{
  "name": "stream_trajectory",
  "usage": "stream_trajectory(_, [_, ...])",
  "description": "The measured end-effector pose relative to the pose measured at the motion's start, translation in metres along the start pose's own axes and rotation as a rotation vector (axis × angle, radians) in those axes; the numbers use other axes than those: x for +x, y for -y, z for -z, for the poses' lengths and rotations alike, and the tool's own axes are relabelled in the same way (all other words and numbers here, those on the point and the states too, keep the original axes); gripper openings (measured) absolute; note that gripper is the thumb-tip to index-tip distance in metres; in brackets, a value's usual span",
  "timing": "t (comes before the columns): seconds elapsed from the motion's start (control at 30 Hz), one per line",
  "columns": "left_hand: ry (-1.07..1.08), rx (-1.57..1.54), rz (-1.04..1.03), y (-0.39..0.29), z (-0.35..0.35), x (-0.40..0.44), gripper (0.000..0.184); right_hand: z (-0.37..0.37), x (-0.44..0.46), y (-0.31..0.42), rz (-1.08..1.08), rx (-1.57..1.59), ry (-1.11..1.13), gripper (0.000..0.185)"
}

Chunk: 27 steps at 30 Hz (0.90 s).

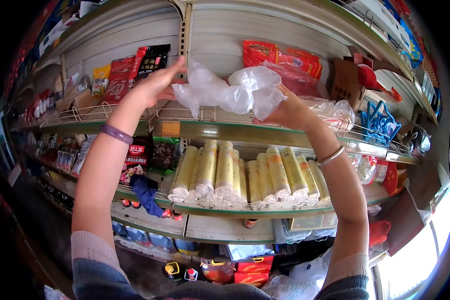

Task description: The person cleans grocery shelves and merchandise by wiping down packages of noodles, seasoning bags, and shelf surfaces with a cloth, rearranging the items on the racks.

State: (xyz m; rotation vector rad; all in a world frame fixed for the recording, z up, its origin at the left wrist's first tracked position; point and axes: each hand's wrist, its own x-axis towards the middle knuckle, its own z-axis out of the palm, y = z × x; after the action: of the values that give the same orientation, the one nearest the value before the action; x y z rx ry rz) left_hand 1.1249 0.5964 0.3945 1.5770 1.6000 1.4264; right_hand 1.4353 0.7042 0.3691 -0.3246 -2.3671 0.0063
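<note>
A crumpled translucent plastic bag is held up in front of the upper shelf, between my two hands. My left hand is at the bag's left end with its fingers stretched apart, next to the bag's edge; a purple bangle circles that wrist. At the other end, my right hand grips the bag, its fingers partly hidden by the plastic. A silver bangle is on the right wrist. Below the bag, several yellow-wrapped rolls lie stacked on the middle shelf.
A wire rail edges the upper shelf. Red packets, a black packet and a cardboard box stand behind it. A blue basket-like item is at right. Bottles and red packages sit low down.
</note>
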Motion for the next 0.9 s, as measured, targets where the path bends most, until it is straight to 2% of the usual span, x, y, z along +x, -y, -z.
stream_trajectory(0.07, [0.084,0.111,0.017,-0.007,-0.007,0.003,0.083,-0.006,0.009,0.003,0.148,-0.161,-0.003,0.066])
stream_trajectory(0.17, [0.27,0.266,0.055,-0.013,-0.01,0.018,0.082,-0.016,0.025,-0.014,0.206,-0.282,0.082,0.063])
stream_trajectory(0.27, [0.431,0.219,0.058,-0.023,-0.019,0.017,0.081,-0.024,0.03,-0.014,0.309,-0.313,-0.029,0.053])
stream_trajectory(0.37, [0.375,0.073,0.007,-0.029,-0.031,0.011,0.074,-0.015,0.039,-0.003,0.342,-0.51,0.006,0.035])
stream_trajectory(0.47, [0.376,-0.175,-0.102,-0.015,-0.034,0.033,0.067,-0.023,0.045,-0.014,0.562,-0.523,-0.212,0.034])
stream_trajectory(0.57, [0.452,-0.23,-0.036,-0.029,-0.039,0.03,0.057,-0.017,0.052,-0.02,0.426,-0.426,-0.12,0.042])
stream_trajectory(0.67, [0.449,-0.147,-0.188,-0.041,-0.051,0.022,0.052,-0.003,0.041,0.012,0.096,0.145,-0.134,0.041])
stream_trajectory(0.7, [0.44,-0.169,-0.217,-0.038,-0.055,0.03,0.055,0.002,0.037,0.018,0.023,0.145,-0.134,0.04])
stream_trajectory(0.77, [0.422,-0.213,-0.278,-0.029,-0.064,0.053,0.061,0.006,0.035,-0.003,0.011,0.178,-0.172,0.036])
stream_trajectory(0.83, [0.383,-0.151,-0.229,-0.044,-0.076,0.032,0.066,0.011,0.026,-0.002,0.006,0.274,-0.215,0.032])
stream_trajectory(0.9, [0.356,-0.089,-0.213,-0.048,-0.088,0.029,0.075,0.013,0.014,-0.004,-0.036,0.208,-0.244,0.04])
